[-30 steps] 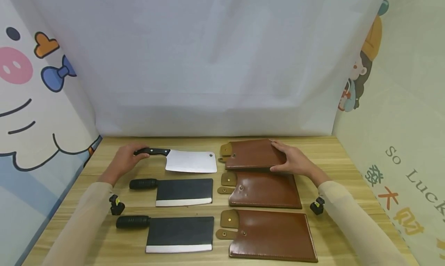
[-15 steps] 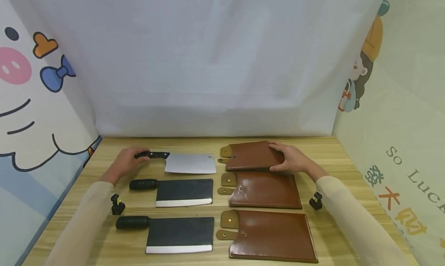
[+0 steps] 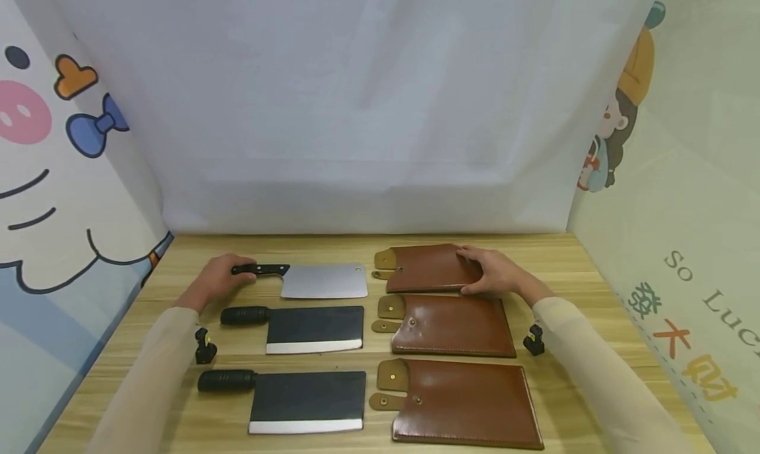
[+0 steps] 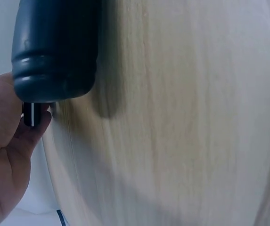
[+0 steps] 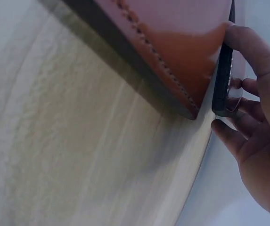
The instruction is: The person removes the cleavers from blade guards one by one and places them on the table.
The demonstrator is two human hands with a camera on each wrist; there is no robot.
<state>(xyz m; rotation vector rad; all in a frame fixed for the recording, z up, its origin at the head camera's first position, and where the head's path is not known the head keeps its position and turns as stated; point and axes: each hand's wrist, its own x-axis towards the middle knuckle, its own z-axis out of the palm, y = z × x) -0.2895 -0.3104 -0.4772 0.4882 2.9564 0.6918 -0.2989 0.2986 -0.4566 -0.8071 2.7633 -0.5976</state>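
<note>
At the far left, my left hand [image 3: 215,280] pinches the black riveted handle [image 3: 270,269] of a cleaver with a bare silver blade [image 3: 323,281]. The end of that handle [image 4: 32,114] shows between thumb and fingers in the left wrist view. Across from it, my right hand [image 3: 501,274] grips the right end of a brown leather knife sheath [image 3: 427,268], thumb on the near edge and fingers at the far edge. The sheath's opening, with two tan snap straps, faces the blade tip across a small gap. In the right wrist view, the gripped sheath's edge [image 5: 223,80] sits between the fingers.
Nearer me lie two dark-bladed cleavers, a middle one [image 3: 315,325] and a front one [image 3: 309,398], handles leftward. Right of them are a middle sheath [image 3: 457,322] and a front sheath [image 3: 466,401]. A white cloth [image 3: 368,111] hangs behind the wooden table [image 3: 570,269].
The silver cleaver in my left hand and the sheath in my right hand have both shifted slightly toward me. The other cleavers and sheaths have stayed put.
</note>
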